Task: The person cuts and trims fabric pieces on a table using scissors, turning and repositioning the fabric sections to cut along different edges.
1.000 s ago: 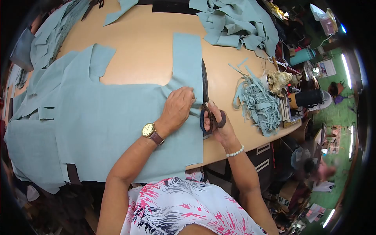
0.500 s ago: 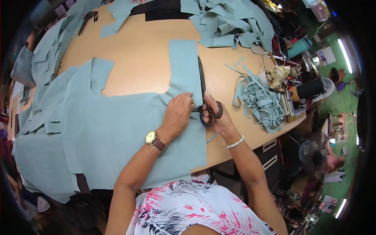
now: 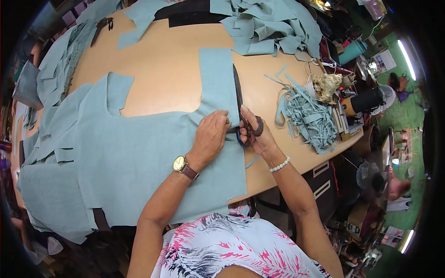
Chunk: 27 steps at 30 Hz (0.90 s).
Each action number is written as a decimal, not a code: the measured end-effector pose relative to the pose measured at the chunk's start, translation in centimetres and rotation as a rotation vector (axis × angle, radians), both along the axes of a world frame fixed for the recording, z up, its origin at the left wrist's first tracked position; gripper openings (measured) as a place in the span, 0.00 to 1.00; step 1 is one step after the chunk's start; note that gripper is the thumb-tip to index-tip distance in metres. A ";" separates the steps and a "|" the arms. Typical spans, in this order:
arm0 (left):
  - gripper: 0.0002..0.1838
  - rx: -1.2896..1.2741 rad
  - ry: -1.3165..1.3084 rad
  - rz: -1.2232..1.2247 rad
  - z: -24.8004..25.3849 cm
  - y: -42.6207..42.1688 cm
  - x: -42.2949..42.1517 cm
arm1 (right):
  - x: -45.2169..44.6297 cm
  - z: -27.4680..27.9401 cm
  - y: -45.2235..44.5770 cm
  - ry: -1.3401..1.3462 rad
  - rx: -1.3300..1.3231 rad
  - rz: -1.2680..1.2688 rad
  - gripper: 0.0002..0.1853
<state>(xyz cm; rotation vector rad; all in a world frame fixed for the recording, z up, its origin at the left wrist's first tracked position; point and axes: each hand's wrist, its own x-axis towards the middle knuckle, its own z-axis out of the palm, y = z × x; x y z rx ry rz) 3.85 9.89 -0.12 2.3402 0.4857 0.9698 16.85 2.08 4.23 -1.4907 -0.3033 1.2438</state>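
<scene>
A large piece of pale teal cloth (image 3: 139,153) lies across the front of the table, with an upright strip at its right end. My left hand (image 3: 212,135) is on the cloth, its fingers bunched at a fold; whether they pinch the fabric is hidden. Just right of it, my right hand (image 3: 257,132) is closed round the handles of dark scissors (image 3: 238,92). Their long blades point away from me along the strip's right edge. A narrow sliver of cloth (image 3: 252,161) lies below my right hand.
A tangle of thin teal strips (image 3: 311,118) lies on the table (image 3: 162,60) at the right, beside a cup and a black bottle (image 3: 367,101). Cloth pieces (image 3: 273,28) are heaped at the back. Other scissors (image 3: 100,30) lie back left. Another person's fingers show at the far edge.
The view has shifted, so the far scissors and another person's fingers now show. A narrow sliver has appeared below my right hand. My hands keep nearly the same hold beside the strip.
</scene>
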 end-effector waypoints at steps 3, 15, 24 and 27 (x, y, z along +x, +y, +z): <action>0.05 -0.002 -0.007 -0.005 0.0 0.0 0.0 | -0.1 -0.1 -0.2 -0.023 -0.006 -0.001 0.25; 0.04 -0.009 0.011 -0.004 0.0 -0.1 -0.1 | -0.5 -0.1 -0.5 -0.022 0.004 -0.036 0.21; 0.04 0.005 0.009 -0.007 -0.1 0.0 0.0 | -0.3 -0.5 -0.5 -0.076 0.039 0.027 0.21; 0.05 -0.001 0.007 -0.007 -0.1 -0.1 0.0 | 0.1 0.6 -0.3 0.041 -0.035 0.035 0.24</action>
